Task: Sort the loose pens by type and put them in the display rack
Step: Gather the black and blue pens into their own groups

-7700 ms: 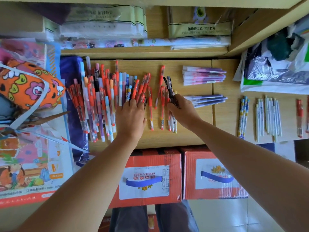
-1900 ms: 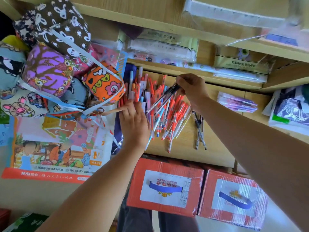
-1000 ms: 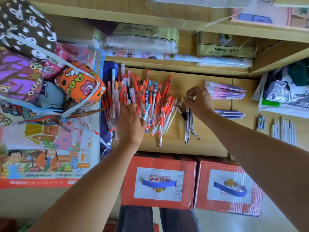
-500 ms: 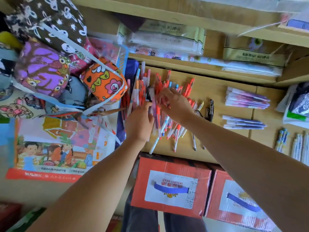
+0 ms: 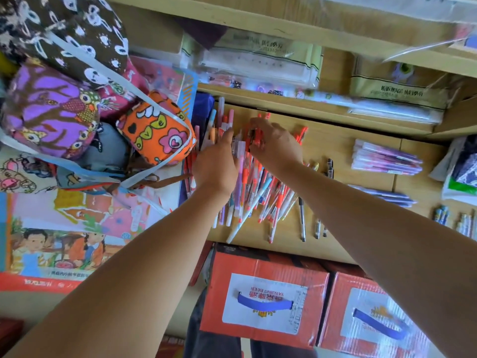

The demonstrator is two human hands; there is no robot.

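Observation:
A loose pile of pens [image 5: 260, 195], mostly red with some white, blue and purple ones, lies on the wooden shelf [image 5: 333, 140]. My left hand [image 5: 215, 165] rests flat on the pile's left side, fingers straight and pointing away from me. My right hand [image 5: 275, 147] is over the far end of the pile, its fingertips curled down and pinching a red pen [image 5: 256, 135] among the others. A few black pens [image 5: 302, 218] lie apart, just right of the pile. Purple pens [image 5: 384, 157] are stacked further right, with a second purple group [image 5: 384, 197] below them.
Patterned fabric bags [image 5: 154, 135] tied with white straps crowd the pile's left edge, over a picture book [image 5: 59, 244]. Two red cartons [image 5: 263, 298] stand below the shelf's front edge. Packaged stationery [image 5: 260, 63] fills the shelf behind. Blue and white pens [image 5: 442, 215] lie far right.
My right hand left the black pens on the shelf and moved left onto the far end of the pile, where it closed on a pen. My left hand stays on the pile.

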